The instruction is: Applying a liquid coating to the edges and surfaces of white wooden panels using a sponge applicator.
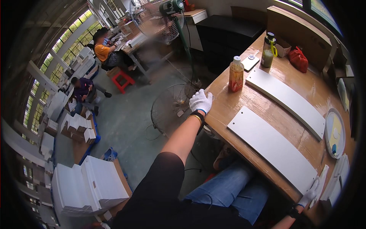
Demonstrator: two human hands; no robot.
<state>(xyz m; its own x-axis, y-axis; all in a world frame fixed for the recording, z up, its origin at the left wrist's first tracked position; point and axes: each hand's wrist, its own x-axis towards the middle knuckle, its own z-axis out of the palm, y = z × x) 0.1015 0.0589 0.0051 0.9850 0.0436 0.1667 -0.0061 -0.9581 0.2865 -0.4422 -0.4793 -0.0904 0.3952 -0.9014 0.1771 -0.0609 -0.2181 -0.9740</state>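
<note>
Two curved white boards lie on the brown tabletop (272, 91), each with small holes near its end. My left hand (201, 101), in a white knit glove, is at the table's left corner with its fingers bent over the edge. Low on the right, my gloved right hand (309, 194) closes on the end of the nearer white board (272, 149); its fingers are partly hidden. The farther white board (288, 101) lies apart from both hands. Next to my right hand is a narrow white piece (323, 179) that I cannot make out.
A sauce-coloured bottle (236, 74), a phone (251, 63), a dark-lidded bottle (268, 51) and a red bag (298, 60) stand at the table's back. A round tub (335, 133) is at right. Left are a floor fan (173, 107), stacked white boards (89, 183) and seated people.
</note>
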